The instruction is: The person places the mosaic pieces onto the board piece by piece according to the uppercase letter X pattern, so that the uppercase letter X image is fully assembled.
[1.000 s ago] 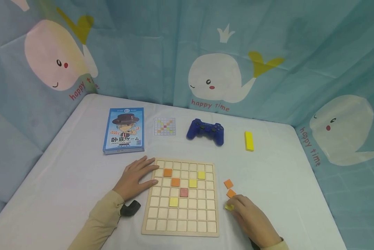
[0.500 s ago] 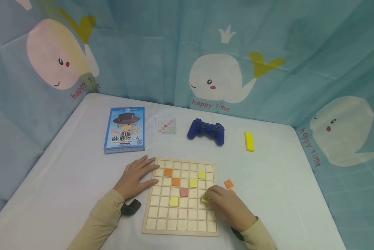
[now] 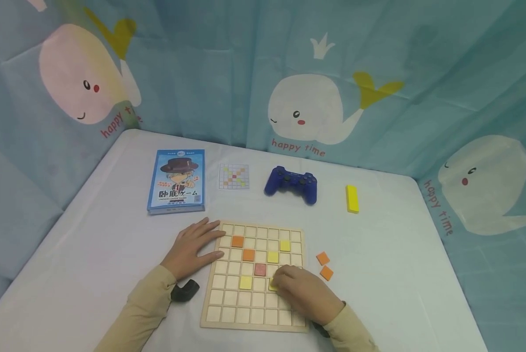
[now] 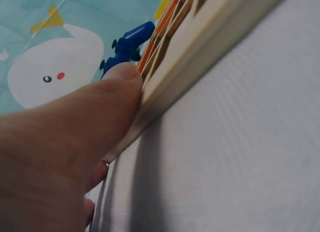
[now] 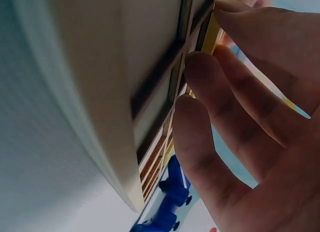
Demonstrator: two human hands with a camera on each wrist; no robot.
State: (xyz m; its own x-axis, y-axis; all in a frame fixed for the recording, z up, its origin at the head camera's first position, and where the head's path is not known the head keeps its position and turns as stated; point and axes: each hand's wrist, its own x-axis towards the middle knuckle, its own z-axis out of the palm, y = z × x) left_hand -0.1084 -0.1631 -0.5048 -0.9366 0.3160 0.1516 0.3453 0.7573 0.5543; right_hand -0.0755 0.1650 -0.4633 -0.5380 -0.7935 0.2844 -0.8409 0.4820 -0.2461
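A wooden grid board (image 3: 236,324) lies on the white table, with orange tiles (image 3: 248,255), a red tile (image 3: 260,270) and yellow tiles (image 3: 246,282) in some of its squares. My right hand (image 3: 309,293) is over the board's right half, pinching a yellow tile (image 5: 212,35) between thumb and fingers. In the head view that tile is mostly hidden by the fingertips, at a square below and right of the red one. My left hand (image 3: 192,249) rests on the board's left edge, fingers spread; the thumb (image 4: 117,89) touches the rim in the left wrist view.
Two loose orange tiles (image 3: 326,273) lie right of the board. Behind it stand a blue game box (image 3: 177,181), a printed pattern card (image 3: 234,176), a blue game controller (image 3: 291,184) and a yellow block (image 3: 352,198). A patterned curtain (image 3: 228,88) hangs behind the table.
My right hand has carried the yellow tile from the table, beside the loose orange tiles, leftward onto the board. My left hand has stayed at the board's left edge.
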